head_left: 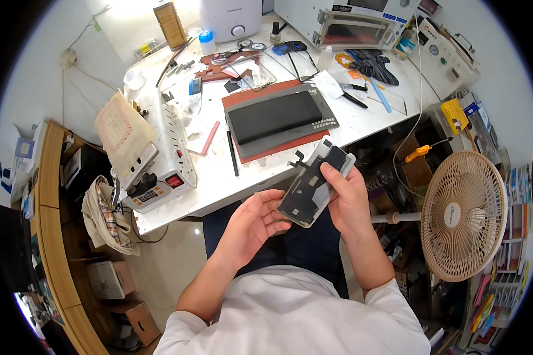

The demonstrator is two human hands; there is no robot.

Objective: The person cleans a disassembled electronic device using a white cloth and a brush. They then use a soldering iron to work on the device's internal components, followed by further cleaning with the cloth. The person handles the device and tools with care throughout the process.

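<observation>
My right hand (350, 198) grips a phone screen assembly (302, 201) over the table's front edge, the thumb pressed on top. Its dark back faces up, with a pale rim and a small flex cable sticking out at its upper left. Beside its lower left end is my left hand (246, 225), fingers apart and slightly bent. The fingertips come close to the edge of the screen; whether they touch it I cannot tell. Beyond my hands, a black flat panel (281, 121) lies on a grey mat (328, 122), which rests on a red-brown mat (266, 155).
Left of the mats are a thin black stick (232, 154), a red strip (210, 138) and a white power unit (175, 157) with sockets. Tools, black gloves (373, 65) and loose frames cover the table's back. A beige fan (465, 216) stands at the right.
</observation>
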